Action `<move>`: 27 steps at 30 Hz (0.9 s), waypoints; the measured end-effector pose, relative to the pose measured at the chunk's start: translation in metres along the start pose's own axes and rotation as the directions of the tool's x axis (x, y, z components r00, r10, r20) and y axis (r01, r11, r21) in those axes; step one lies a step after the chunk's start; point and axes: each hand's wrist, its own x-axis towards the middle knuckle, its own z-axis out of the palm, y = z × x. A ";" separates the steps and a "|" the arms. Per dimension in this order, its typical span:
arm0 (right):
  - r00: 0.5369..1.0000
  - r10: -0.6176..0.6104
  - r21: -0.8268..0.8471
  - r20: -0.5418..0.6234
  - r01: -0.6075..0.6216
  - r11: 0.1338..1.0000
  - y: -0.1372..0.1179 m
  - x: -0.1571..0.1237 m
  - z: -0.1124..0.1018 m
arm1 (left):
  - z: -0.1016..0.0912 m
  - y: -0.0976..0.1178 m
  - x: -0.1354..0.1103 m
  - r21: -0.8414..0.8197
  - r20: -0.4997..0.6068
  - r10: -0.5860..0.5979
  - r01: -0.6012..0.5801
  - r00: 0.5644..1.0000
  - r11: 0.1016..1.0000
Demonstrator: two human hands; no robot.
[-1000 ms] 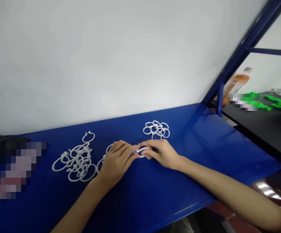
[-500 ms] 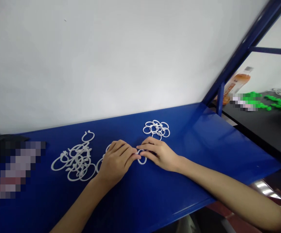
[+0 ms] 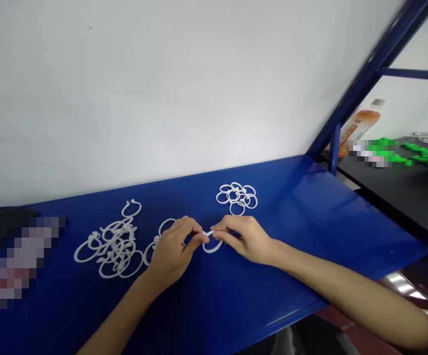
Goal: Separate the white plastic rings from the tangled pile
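Note:
A white plastic ring (image 3: pixel 212 250) is pinched at its upper part between both hands, near the middle of the blue table. My left hand (image 3: pixel 175 249) grips its left end with thumb and fingertips. On the other side, my right hand (image 3: pixel 245 238) pinches the right end. Partly hidden behind my left hand lie more white rings (image 3: pixel 167 226). To the left is a tangled pile of white open rings (image 3: pixel 120 251) with small knobs at their ends. Beyond my right hand rests a cluster of joined white rings (image 3: pixel 236 197), arranged like a flower.
The blue table (image 3: pixel 273 296) meets a pale wall behind. A blue metal frame (image 3: pixel 334 148) rises at the right. Past it, a black table (image 3: pixel 387 192) holds green pieces (image 3: pixel 426 154), a drink bottle (image 3: pixel 362 125) and a white cable. Another person's hand shows at the right edge.
My left hand's fingers have lifted and drawn into a clearer pinch, exposing the joint between the hands. The held ring has turned slightly and more of the rings behind my left hand show.

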 end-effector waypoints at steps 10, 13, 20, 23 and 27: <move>0.976 -0.175 -0.044 0.130 0.182 0.982 -0.008 -0.004 -0.002 | 0.003 0.004 -0.004 0.003 -0.016 0.128 -0.128 0.992 0.992; 0.977 -0.172 -0.146 0.123 0.189 0.971 -0.003 -0.003 -0.007 | 0.005 -0.002 -0.003 0.088 0.011 0.109 -0.110 0.994 0.990; 0.974 0.118 -0.564 -0.195 -0.210 0.799 0.038 0.011 -0.039 | 0.000 -0.017 -0.002 0.463 0.179 -0.057 -0.033 0.982 0.886; 0.943 0.222 -0.618 -0.248 -0.330 0.714 0.049 0.013 -0.047 | -0.004 -0.018 -0.004 0.502 0.224 -0.089 -0.036 0.971 0.864; 0.917 0.321 -0.642 -0.235 -0.395 0.657 0.054 0.014 -0.048 | -0.007 -0.017 -0.006 0.506 0.286 -0.128 -0.036 0.950 0.862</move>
